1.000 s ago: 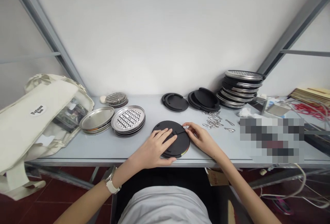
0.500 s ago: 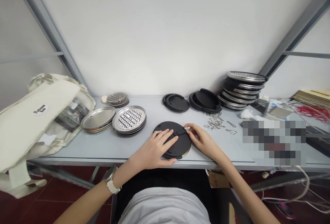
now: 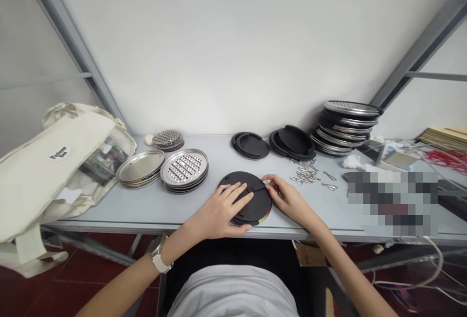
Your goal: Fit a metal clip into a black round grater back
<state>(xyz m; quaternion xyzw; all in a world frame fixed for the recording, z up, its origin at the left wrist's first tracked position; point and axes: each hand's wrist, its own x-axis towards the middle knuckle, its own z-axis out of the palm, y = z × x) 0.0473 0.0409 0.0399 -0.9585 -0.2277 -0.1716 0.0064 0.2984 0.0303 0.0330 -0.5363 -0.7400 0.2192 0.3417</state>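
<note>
A round black plastic disc lies near the front edge of the table, with a slot running to its right side and a coloured strip at its lower right rim. My left hand rests flat on its left part, fingers stretched out and thumb by the near edge. At the disc's upper right edge, my right hand is closed in a pinch on a small shiny metal piece, mostly hidden by the fingertips. Several small metal loop-shaped clips lie loose beyond that hand.
Left of the disc stand a stack of round grater plates and a stack of plain metal discs. Black round holders lie at the back; assembled ones form a tall stack. A cream bag sits far left.
The view has shifted slightly, moving everything a little to the right. Both hands keep nearly the same place on the black disc.
</note>
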